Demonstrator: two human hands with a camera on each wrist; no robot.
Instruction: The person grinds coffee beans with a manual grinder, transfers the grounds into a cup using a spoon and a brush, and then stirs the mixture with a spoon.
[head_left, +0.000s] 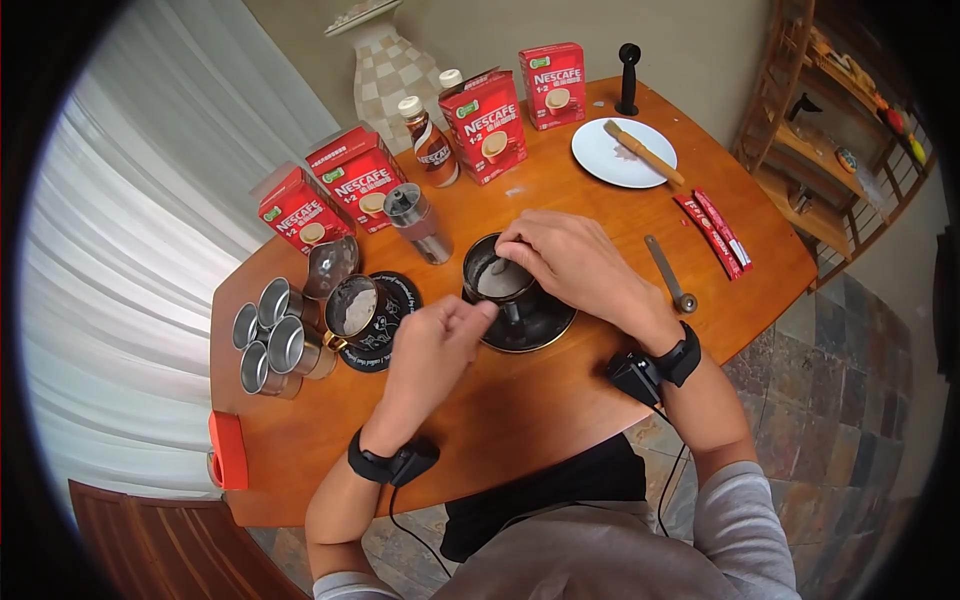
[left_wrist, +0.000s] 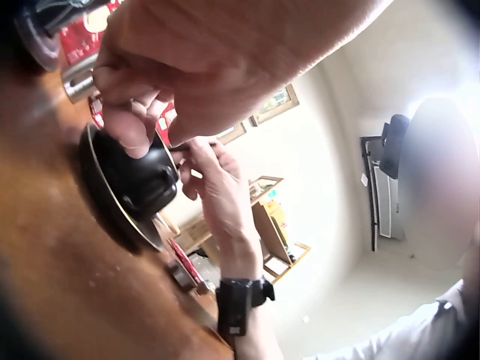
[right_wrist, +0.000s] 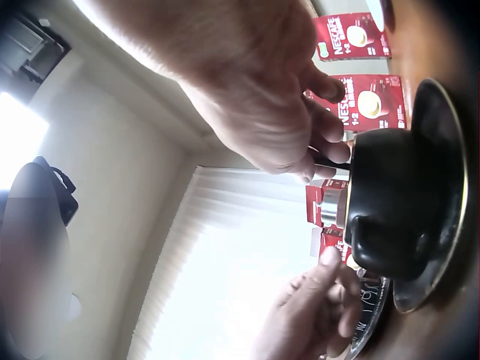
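Observation:
A black cup (head_left: 512,310) with a gold rim stands on a black saucer (head_left: 545,335); greyish-white contents show inside. Over its rim, my right hand (head_left: 580,265) pinches the thin dark handle of what looks like a spoon (right_wrist: 330,162), its lower end in the cup. Loosely curled, my left hand (head_left: 430,355) hovers by the cup's left front side, holding nothing visible. In the right wrist view the left hand (right_wrist: 307,311) appears apart from the cup (right_wrist: 390,195), its thumb near the forefinger.
Left: a second cup (head_left: 355,308) on a round black mat (head_left: 395,318) and several metal cups (head_left: 287,345). Behind: a grinder (head_left: 420,225), red boxes (head_left: 490,130) and bottles (head_left: 432,150). Right: a plate (head_left: 600,160) with a brush (head_left: 650,155), red sachets (head_left: 715,235) and a measuring spoon (head_left: 667,270).

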